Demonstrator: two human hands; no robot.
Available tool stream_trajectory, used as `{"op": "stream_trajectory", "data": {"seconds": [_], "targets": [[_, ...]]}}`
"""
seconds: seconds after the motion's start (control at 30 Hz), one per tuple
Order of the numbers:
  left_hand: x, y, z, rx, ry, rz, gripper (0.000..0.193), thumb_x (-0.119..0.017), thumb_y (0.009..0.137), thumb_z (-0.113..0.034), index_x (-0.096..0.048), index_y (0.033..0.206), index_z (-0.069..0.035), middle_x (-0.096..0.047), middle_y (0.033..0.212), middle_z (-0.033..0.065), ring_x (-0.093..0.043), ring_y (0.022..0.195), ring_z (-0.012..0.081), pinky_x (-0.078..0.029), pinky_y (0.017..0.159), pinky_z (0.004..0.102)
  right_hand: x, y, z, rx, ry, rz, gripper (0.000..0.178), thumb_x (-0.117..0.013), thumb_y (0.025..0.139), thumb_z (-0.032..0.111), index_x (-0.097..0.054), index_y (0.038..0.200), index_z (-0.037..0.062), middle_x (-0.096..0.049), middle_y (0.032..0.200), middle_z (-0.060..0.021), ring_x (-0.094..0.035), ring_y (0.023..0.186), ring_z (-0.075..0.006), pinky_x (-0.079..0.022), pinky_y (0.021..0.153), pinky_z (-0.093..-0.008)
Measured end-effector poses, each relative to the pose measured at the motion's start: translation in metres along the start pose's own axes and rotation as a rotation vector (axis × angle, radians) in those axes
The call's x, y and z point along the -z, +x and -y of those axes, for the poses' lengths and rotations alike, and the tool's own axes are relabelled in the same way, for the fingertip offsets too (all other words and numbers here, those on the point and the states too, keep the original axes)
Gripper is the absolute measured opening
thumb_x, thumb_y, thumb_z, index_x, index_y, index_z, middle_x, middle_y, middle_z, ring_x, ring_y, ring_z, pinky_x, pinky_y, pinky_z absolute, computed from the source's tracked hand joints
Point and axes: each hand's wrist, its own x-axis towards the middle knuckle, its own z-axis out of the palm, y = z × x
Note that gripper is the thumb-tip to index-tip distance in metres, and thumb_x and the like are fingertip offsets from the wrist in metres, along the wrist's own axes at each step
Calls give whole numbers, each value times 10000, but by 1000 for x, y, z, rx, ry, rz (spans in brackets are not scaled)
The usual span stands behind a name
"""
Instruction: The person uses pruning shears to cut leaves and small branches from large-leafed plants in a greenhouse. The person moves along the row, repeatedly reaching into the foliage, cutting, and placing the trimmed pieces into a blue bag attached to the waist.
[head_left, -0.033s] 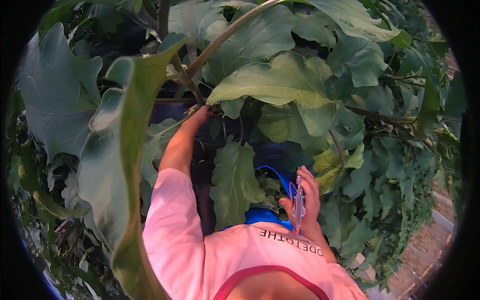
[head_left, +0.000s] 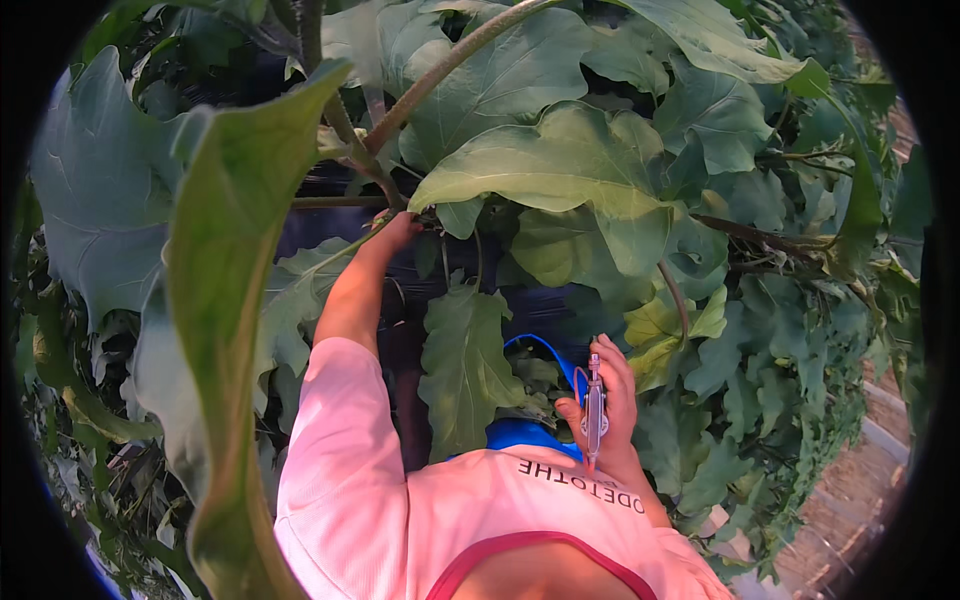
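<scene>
My left hand (head_left: 400, 232) reaches forward to the low part of a plant stem (head_left: 375, 172). Its fingers are closed around the stem, partly hidden behind it. Close by my chest on the right, my right hand (head_left: 618, 400) is closed on small pruning shears (head_left: 595, 405) with a silver body and a thin red handle. The shears stand upright, apart from the stem. A broad lobed leaf (head_left: 468, 360) hangs between my two arms. Another large leaf (head_left: 225, 270) rises close on the left, covering part of the foliage behind it.
A blue thing with a curved edge (head_left: 525, 434) shows in front of my shirt, mostly hidden. Dark plastic sheeting (head_left: 330, 228) lies under the plants. Dense leaves crowd both sides, a branch (head_left: 460, 65) arches across the top, and bare ground (head_left: 850, 510) shows at lower right.
The stem and the large near leaf have swung slightly to the left, and the leaf has turned. My left hand has shifted a little left with the stem; the right hand barely moved.
</scene>
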Motion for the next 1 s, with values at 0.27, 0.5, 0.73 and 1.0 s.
{"op": "stream_trajectory", "data": {"seconds": [0.27, 0.5, 0.73, 1.0], "targets": [[11, 0, 11, -38, -405, -185, 295, -641, 894, -213, -614, 1146, -61, -657, 1072, 211, -630, 1018, 431, -510, 849, 511, 6, -8, -12, 58, -56, 75, 665, -787, 869, 401, -522, 1298, -32, -558, 1335, -240, -541, 1280, -454, -443, 1066, -510], [-10, 6, -1, 198, 54, -288, 290, -555, 940, -198, -650, 1201, -116, -669, 1214, 156, -657, 1026, 404, -545, 854, 520, 3, -11, -14, 13, -14, 69, 636, -878, 765, 198, -562, 1288, 20, -549, 1344, -212, -515, 1306, -449, -436, 1080, -496], [-21, -10, -22, 224, -197, -387, 402, -613, 884, -227, -600, 1264, -98, -675, 1169, 205, -653, 1116, 351, -540, 861, 483, 15, 0, -5, 68, 17, 83, 636, -870, 779, 207, -555, 1297, 11, -546, 1340, -215, -516, 1298, -457, -445, 1067, -515], [-17, -84, -53, 166, -287, -721, 521, -582, 765, 74, -561, 1266, -68, -613, 1264, 193, -637, 1103, 388, -517, 943, 462, 26, 10, 3, 35, 121, 81, 616, -815, 855, 282, -536, 1330, 6, -539, 1369, -213, -534, 1291, -407, -449, 1058, -452]]}}
